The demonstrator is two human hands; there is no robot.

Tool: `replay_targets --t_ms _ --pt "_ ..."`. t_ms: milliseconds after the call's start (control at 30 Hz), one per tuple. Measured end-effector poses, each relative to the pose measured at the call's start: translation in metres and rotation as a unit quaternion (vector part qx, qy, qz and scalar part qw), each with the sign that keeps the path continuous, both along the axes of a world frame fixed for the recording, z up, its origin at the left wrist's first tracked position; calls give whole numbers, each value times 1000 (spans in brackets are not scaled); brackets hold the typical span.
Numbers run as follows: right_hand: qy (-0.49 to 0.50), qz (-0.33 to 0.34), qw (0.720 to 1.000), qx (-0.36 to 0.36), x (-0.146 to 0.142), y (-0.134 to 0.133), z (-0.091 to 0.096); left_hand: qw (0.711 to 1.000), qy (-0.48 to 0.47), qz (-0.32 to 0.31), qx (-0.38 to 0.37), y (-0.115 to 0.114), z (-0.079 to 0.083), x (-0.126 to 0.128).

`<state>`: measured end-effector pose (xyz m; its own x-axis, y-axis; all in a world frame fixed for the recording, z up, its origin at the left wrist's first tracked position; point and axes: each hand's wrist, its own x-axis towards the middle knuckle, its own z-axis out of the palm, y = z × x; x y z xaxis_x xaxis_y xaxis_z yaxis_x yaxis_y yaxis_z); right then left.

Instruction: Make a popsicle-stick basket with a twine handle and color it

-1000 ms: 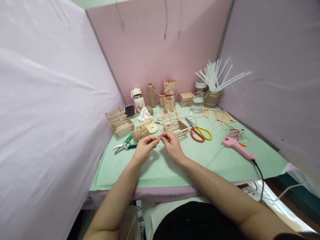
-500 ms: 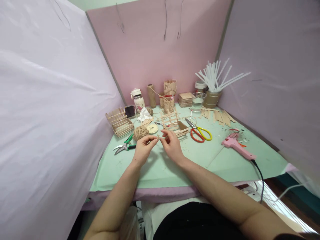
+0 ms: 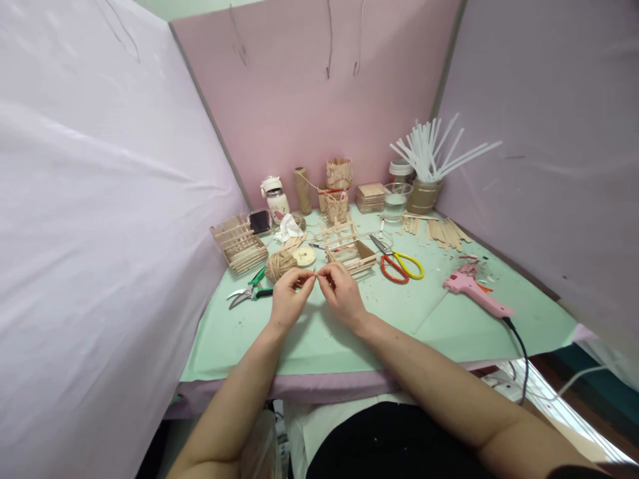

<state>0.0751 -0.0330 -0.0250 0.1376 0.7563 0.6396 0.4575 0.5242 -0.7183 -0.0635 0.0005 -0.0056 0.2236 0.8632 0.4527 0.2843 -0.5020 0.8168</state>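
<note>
Bit: A small tan bit (image 3: 315, 272) sits between the fingertips of both hands, apparently above the table (image 3: 379, 339); too small to identify.
Left hand: The left hand (image 3: 289, 297) presses thumb and forefinger together, pinching the bit from the left.
Right hand: The right hand (image 3: 343, 297) closes thumb and fingers at the tips, seemingly pinching the opposite side; exact contact is hard to see.
Pressure: Use the tips only, lightly and evenly; so small a part could slip or crush.
Forearms: Both cross the near table edge; bracing them there should steady fine finger work.
Twine ball: The twine ball (image 3: 280, 264) is just beyond the left hand; avoid catching loose strands.
Box: The stick box (image 3: 367, 253) is just beyond the right hand; avoid knocking its slats.
Pruners: The pruners (image 3: 253, 291) lie left of the left hand, blades apart; mind them.
Scissors: The scissors (image 3: 391, 253) lie right of the box.
Glue gun: The glue gun (image 3: 472, 291) lies farther right; treat as hot.
</note>
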Motion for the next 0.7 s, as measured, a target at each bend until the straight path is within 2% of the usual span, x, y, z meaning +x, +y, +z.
replay_targets --t_ms 167,233,333,433,500,700 --pt "102 39 992 -61 -3 1 3 985 -85 -24 -148 4 -3 1" --pt "164 63 979 -102 -3 2 4 977 -112 -34 -176 5 -3 0" --pt "254 119 946 -164 -3 5 5 979 -119 -44 -162 5 -2 -1" --pt "306 147 920 -195 -1 7 6 984 -102 -46 -140 4 -1 -2" --pt "306 141 921 -195 0 8 6 986 -88 -37 -134 3 0 -2" --pt "226 88 958 -155 3 9 6 995 -44 3 -85 1 0 0"
